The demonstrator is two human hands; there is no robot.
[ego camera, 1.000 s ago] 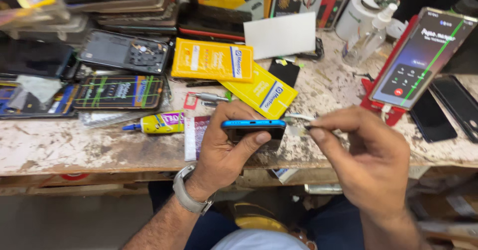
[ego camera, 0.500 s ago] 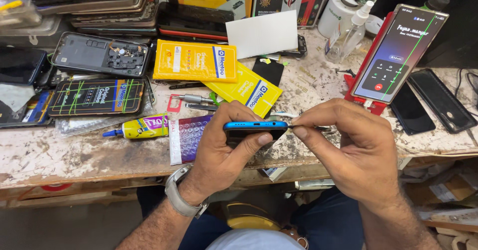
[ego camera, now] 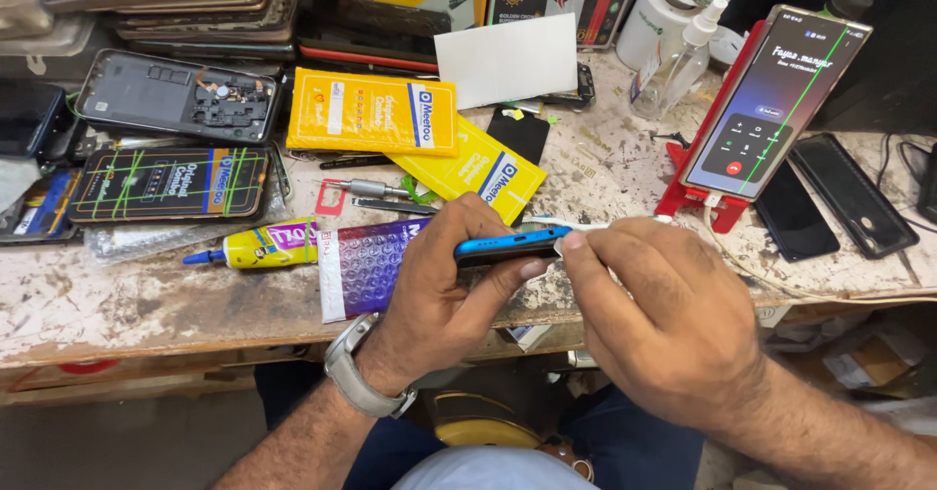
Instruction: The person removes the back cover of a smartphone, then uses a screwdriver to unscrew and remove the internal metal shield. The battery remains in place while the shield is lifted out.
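L hand (ego camera: 444, 280) grips blue phone (ego camera: 508, 246) edge-on over the bench (ego camera: 117, 295) front edge, long axis running left-right, right end tilted slightly up toward R hand (ego camera: 664, 314). R fingers are pinched at that end, touching it; can't tell what they hold. Vs 0.5 s ago: phone's pose is about the same, R hand sits lower.

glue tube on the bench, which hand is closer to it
Left. The left hand, gripping the blue phone, is just right of the yellow glue tube. The right hand is farther right, beyond the phone's end.
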